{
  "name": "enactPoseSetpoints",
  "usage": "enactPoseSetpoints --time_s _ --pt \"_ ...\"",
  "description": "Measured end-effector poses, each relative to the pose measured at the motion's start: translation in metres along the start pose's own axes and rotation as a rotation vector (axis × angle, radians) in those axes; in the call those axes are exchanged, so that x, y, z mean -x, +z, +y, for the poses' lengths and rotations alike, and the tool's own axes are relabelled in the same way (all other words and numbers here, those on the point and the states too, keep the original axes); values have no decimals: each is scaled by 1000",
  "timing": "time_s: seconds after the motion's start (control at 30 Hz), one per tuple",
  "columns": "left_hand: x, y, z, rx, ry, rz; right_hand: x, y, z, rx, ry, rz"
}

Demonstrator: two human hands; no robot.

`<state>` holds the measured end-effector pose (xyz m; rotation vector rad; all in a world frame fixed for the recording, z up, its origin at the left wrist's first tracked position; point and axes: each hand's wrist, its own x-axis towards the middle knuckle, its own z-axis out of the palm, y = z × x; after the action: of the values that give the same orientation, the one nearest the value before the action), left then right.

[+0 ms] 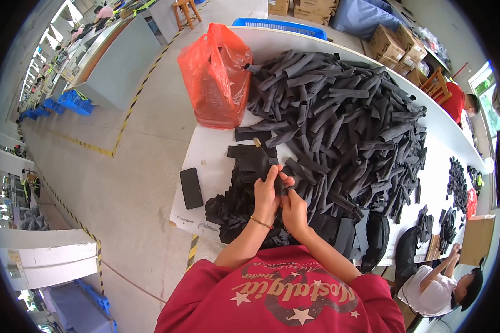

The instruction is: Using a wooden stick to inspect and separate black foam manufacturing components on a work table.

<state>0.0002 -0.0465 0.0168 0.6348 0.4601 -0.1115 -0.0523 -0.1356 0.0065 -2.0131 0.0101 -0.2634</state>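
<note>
Both of my hands meet over a white table [191, 150], close to my body. My left hand [265, 195] is closed round a dark fabric piece [269, 161], thumb upward. My right hand [295, 212] has its fingers pinched together on the lower part of that same piece; the fingers hide its exact shape there. Beneath and left of my hands lies a bunched stack of black fabric pieces [219, 210]. Just right and beyond them spreads a large heap of dark fabric tubes [339, 111].
A red plastic bag [214, 83] stands at the far left of the table, and a black phone [191, 188] lies near its left edge. Two people, one in a white shirt [428, 291] and one in red [454, 102], sit at the right. Cardboard boxes [386, 41] are stacked behind.
</note>
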Motion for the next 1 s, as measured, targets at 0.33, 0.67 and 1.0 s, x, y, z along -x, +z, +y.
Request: enactPoseSetpoints --time_s 0.33,0.67,1.0 --pt "-15 4 13 10 51 50 27 -9 3 -13 244 -169" --pt "-45 -37 46 70 122 91 90 -110 6 48 183 -455" --pt "-46 -8 4 228 9 229 -34 -33 -13 -40 -46 2"
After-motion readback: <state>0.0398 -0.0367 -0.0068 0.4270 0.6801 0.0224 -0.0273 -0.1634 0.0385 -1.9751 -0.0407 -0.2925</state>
